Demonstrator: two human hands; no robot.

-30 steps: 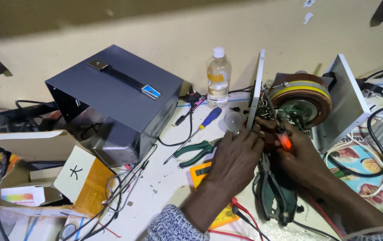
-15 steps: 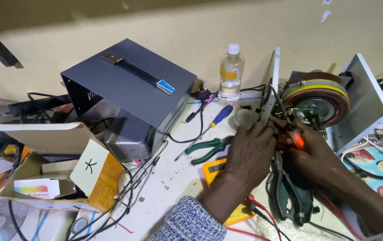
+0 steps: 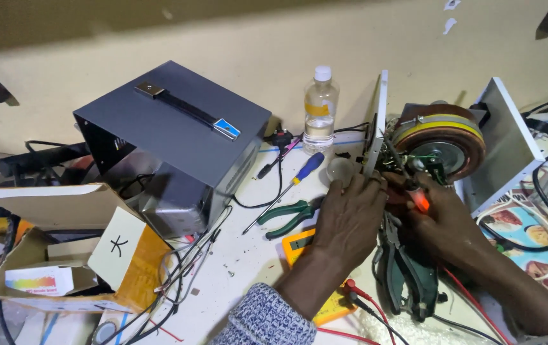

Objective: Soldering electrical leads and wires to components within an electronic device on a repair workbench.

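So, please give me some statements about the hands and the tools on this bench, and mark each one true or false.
1. The left hand rests against the upright white panel. True.
2. The right hand holds a tool with a glowing orange-red handle. True.
3. The blue-handled screwdriver is in the left hand. False: it lies on the bench, apart from both hands.
4. The clear plastic bottle lies on its side. False: it stands upright near the wall.
5. The green-handled pliers lie on the bench left of the left hand. True.
6. The grey metal case stands right of the round coil. False: it stands to the left.
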